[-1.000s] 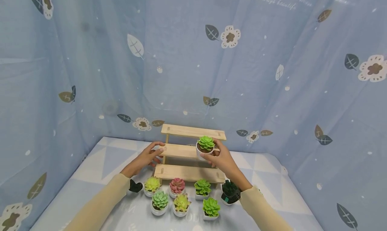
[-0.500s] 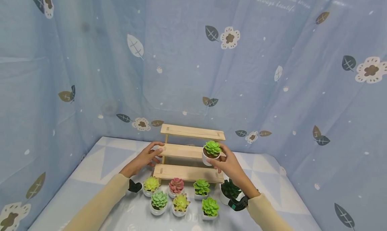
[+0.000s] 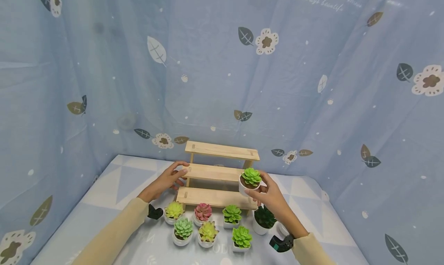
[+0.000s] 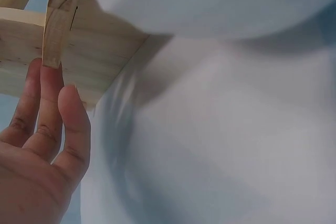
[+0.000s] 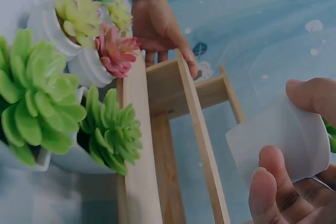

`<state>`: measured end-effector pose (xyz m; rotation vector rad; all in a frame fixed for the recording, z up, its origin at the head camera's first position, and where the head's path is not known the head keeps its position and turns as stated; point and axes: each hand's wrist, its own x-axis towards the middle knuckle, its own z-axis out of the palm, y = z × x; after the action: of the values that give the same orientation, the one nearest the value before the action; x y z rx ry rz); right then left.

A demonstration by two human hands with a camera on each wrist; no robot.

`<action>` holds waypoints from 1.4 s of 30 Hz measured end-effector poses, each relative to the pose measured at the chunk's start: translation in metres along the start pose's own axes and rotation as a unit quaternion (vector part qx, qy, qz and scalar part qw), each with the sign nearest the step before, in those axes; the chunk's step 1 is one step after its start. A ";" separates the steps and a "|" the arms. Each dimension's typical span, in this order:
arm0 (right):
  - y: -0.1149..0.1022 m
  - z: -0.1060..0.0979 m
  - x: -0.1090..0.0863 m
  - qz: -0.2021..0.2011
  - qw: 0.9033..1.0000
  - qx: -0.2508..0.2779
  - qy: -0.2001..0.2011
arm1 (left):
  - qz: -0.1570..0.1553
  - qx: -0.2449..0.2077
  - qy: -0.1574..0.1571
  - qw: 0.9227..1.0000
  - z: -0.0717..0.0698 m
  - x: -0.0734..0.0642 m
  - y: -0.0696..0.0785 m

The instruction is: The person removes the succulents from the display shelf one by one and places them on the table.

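A three-tier wooden plant stand (image 3: 215, 172) stands at the back of the table. My left hand (image 3: 170, 179) holds the left end of its middle shelf; in the left wrist view several fingers (image 4: 51, 114) reach up against the board's end. My right hand (image 3: 274, 197) grips a white pot with a bright green artificial succulent (image 3: 251, 177) at the stand's right side, raised over the lower shelf's right end. The right wrist view shows thumb and fingers around the smooth white pot (image 5: 283, 140), with most of its plant out of frame.
Several potted succulents sit in front of the stand: yellow-green (image 3: 174, 210), red (image 3: 203, 211), pale green (image 3: 183, 228), bright green (image 3: 241, 237) and dark green (image 3: 264, 217). A white pot (image 3: 283, 229) is partly hidden by the right wrist. A blue flowered curtain (image 3: 208, 64) hangs behind.
My right hand has moved the potted succulent right and toward me, from over the middle shelf to the stand's right end. My left hand has stayed at the shelf.
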<state>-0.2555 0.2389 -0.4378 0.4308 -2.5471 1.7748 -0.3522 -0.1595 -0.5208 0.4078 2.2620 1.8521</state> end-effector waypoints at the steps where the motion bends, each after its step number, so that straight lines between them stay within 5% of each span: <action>1: 0.001 -0.001 -0.002 0.004 1.000 -0.002 0.002 | 0.000 0.000 0.000 1.000 0.000 0.000 0.000; 8: 0.006 -0.007 -0.015 0.051 0.999 0.003 0.014 | 0.006 0.002 0.000 1.000 0.000 0.000 0.002; 42: 0.023 -0.014 -0.068 0.116 0.991 0.034 0.049 | 0.002 -0.002 0.003 1.000 -0.001 0.002 -0.006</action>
<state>-0.1977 0.2743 -0.4652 0.0461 -2.5640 1.9069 -0.3545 -0.1608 -0.5263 0.4076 2.2638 1.8614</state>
